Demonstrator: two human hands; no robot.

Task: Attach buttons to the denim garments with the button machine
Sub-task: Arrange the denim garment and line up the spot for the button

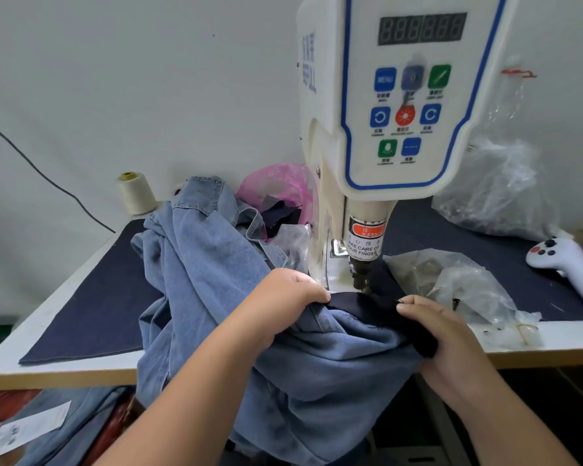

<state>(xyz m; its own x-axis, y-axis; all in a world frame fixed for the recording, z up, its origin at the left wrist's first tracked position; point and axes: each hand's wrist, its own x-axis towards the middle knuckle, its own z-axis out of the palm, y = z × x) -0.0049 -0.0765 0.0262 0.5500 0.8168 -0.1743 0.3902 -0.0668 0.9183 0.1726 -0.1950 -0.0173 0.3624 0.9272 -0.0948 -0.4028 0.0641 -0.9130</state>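
Note:
A white button machine (401, 105) with a blue-edged control panel stands at the back of the table. Its dark punch head (362, 277) hangs just above a dark navy strip (364, 304) along the edge of a light blue denim garment (323, 361). My left hand (283, 301) pinches the garment's edge left of the punch. My right hand (435, 331) grips the navy strip on the right, fingers curled round the cloth. The rest of the denim is heaped to the left (196, 250) and hangs over the table's front edge.
A clear plastic bag (451, 284) with small metal parts lies right of the punch. A white handheld controller (566, 264) lies far right. A cream thread cone (136, 193), a pink bag (280, 186) and another clear bag (498, 190) stand behind. Navy cloth (91, 297) covers the white table (48, 371).

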